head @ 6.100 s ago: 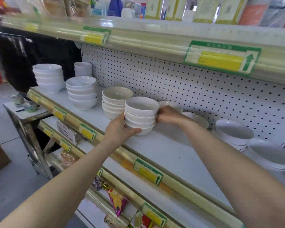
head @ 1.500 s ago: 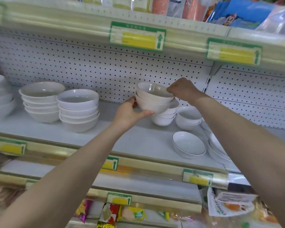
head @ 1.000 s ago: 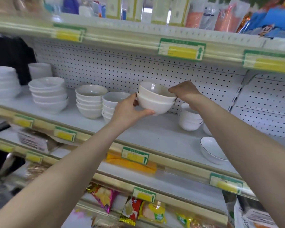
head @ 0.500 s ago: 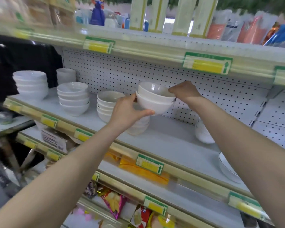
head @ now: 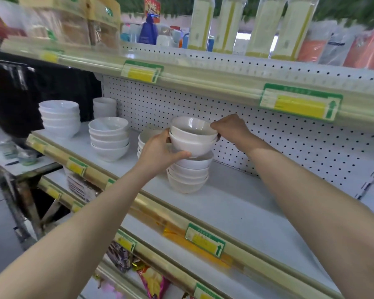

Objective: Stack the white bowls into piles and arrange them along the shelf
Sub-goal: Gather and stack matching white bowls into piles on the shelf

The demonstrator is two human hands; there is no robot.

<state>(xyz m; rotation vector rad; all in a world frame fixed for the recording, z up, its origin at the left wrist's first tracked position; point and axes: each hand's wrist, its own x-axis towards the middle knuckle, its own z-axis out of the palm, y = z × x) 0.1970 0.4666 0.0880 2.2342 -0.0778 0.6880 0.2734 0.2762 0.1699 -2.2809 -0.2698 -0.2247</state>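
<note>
Grip of left hand (head: 158, 152) and right hand (head: 231, 128) on 2 nested bowls (head: 192, 141), directly over pile (head: 188, 178).

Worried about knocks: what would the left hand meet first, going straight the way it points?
The left hand points into the two nested white bowls it holds. Past them, likely the white perforated back panel, though depth is unclear.
</note>
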